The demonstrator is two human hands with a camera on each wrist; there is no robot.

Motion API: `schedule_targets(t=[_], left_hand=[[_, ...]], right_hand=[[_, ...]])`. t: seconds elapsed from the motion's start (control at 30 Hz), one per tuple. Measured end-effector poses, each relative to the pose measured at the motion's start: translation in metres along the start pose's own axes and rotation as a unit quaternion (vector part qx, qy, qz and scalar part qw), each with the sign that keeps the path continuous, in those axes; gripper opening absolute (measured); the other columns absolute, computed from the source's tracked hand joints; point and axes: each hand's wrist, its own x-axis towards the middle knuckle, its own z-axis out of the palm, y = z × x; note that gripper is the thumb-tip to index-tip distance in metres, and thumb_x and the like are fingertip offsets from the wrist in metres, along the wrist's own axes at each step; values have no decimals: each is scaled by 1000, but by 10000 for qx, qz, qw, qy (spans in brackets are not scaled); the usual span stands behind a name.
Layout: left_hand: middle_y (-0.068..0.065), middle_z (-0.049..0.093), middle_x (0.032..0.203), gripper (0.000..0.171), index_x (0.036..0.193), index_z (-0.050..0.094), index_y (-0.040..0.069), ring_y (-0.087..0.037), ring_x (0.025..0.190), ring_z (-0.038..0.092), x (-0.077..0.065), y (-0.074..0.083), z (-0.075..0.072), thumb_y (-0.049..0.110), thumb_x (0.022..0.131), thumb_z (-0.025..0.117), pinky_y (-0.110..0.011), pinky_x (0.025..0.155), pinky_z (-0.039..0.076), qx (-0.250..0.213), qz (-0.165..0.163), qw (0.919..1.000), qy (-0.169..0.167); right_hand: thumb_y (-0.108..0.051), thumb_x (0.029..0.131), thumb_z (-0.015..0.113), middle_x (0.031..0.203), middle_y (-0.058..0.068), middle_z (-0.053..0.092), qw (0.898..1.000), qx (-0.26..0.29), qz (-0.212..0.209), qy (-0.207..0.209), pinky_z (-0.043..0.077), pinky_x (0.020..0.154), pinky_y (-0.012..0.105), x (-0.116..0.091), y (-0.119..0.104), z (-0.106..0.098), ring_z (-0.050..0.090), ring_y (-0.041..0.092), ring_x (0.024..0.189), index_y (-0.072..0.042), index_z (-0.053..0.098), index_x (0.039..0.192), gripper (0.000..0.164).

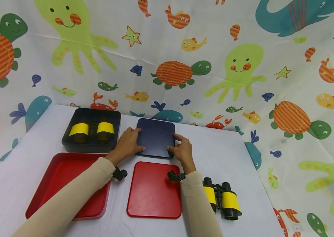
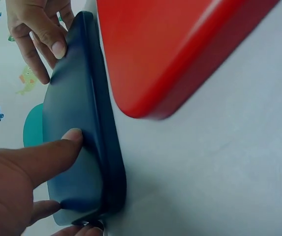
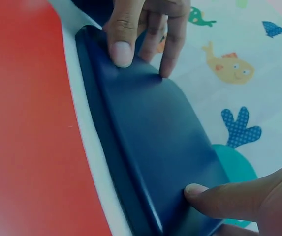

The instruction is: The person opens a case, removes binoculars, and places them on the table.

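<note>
A dark blue square lid point(image 1: 156, 136) lies flat side up at the back of the table, between both hands. My left hand point(image 1: 127, 142) grips its left edge, thumb on top and fingertips at the rim, as the left wrist view shows up close. On the opposite edge, my right hand point(image 1: 183, 149) holds it with the thumb point(image 3: 200, 192) pressed on top. Just left stands a dark open box point(image 1: 115, 141) with black and yellow binoculars point(image 1: 105, 128) inside. A red lid point(image 1: 155, 194) lies in front of the blue one.
An open red box point(image 1: 104, 205) stands at the front left, partly under my left forearm. More black and yellow binoculars point(image 1: 230, 200) lie right of my right forearm, which partly hides them. Behind the white table point(image 1: 220, 154) hangs a curtain point(image 1: 167, 42) with sea animals.
</note>
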Motion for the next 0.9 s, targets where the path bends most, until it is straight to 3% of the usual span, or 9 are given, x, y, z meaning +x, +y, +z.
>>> schedule_targets(t=[0.27, 0.6, 0.9], left_hand=[[-30, 54, 143, 90, 158, 46, 0, -42, 126, 56, 2, 0, 3, 30, 86, 91, -55, 111, 54, 85, 0, 9999, 74], [-29, 58, 142, 85, 155, 50, 1, -41, 125, 57, 0, -2, 6, 31, 86, 90, -54, 109, 54, 282, 133, 9992, 254], [-27, 60, 146, 82, 155, 50, 2, -40, 125, 56, -1, -2, 7, 32, 89, 88, -54, 109, 55, 396, 202, 9989, 136]], right_hand=[[-1, 86, 86, 149, 11, 66, 9996, -290, -25, -19, 56, 69, 27, 1, -1, 4, 66, 25, 96, -19, 62, 151, 72], [-1, 88, 83, 148, 16, 65, 9967, -749, -277, 157, 64, 82, 39, -4, -5, 9, 73, 29, 103, -18, 61, 151, 68], [-4, 91, 82, 149, 15, 65, 9944, -1020, -211, 173, 63, 92, 44, -5, -4, 14, 73, 29, 105, -20, 61, 152, 66]])
